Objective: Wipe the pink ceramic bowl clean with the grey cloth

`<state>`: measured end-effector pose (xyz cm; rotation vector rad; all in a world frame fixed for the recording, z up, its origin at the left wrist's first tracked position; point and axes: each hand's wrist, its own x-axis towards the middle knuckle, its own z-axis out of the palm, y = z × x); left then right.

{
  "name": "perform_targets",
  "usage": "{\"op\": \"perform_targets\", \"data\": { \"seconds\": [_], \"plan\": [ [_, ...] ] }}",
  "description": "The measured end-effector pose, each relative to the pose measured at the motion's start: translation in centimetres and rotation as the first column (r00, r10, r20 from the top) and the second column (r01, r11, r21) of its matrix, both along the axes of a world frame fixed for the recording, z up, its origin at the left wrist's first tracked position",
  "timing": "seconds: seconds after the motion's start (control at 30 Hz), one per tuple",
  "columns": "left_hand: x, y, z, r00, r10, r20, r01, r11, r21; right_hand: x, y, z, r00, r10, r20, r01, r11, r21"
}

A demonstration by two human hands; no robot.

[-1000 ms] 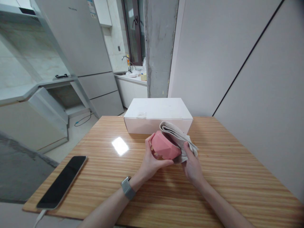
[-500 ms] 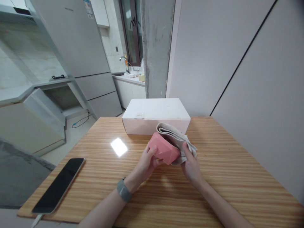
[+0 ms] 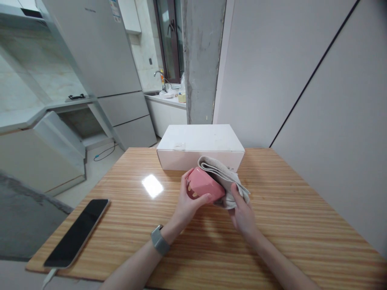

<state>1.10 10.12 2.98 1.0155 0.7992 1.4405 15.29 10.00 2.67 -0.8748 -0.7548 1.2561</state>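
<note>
A glossy pink faceted bowl (image 3: 204, 184) is tilted above the table, its opening turned towards the cloth. My left hand (image 3: 188, 201) grips it from the left, thumb along the near side and some fingertips showing at its base. My right hand (image 3: 242, 213) is closed on a folded light grey cloth (image 3: 222, 173), thumb on top. The cloth presses against the bowl's right side and rim, and part of it seems to go inside. The bowl's interior is hidden by the cloth.
Behind the hands a white box (image 3: 201, 139) stands at the table's far edge. A black phone (image 3: 78, 233) with a white cable (image 3: 48, 278) plugged in lies at the left on the wood-grain table (image 3: 302, 225). A pale wall (image 3: 302, 80) rises on the right.
My left hand has shifted its hold on the bowl: the thumb has moved right along the near side, and the bowl has turned a little. The right hand keeps the cloth against it.
</note>
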Motion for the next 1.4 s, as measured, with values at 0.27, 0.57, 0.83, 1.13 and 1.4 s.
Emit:
{"op": "perform_targets", "data": {
  "seconds": [0.27, 0.57, 0.83, 1.13, 1.4],
  "plan": [
    [0.2, -0.2, 0.1, 0.977, -0.112, 0.18, 0.133, 0.985, -0.11, 0.2, 0.2, 1.2, 0.992, -0.083, -0.099, 0.083, 0.997, -0.01],
    [-0.5, 1.0, -0.2, 0.999, 0.006, 0.051, 0.003, 0.984, -0.179, 0.3, -0.2, 1.1, 0.999, -0.018, -0.031, 0.016, 0.997, -0.07],
    [-1.8, 1.2, 0.5, 0.976, -0.041, 0.215, 0.082, 0.979, -0.188, 1.1, 0.3, 3.4, 0.971, -0.098, -0.218, 0.057, 0.981, -0.185],
    [-1.4, 0.9, 0.3, 0.889, -0.22, 0.402, 0.347, 0.897, -0.276, 0.4, -0.7, 1.0, 0.968, -0.019, 0.251, 0.006, 0.999, 0.052],
    [-1.5, 0.6, -0.1, 0.9, -0.32, 0.296, 0.382, 0.906, -0.182, 0.3, -0.6, 0.9, 0.936, 0.191, 0.296, -0.207, 0.978, 0.023]
  ]
}}
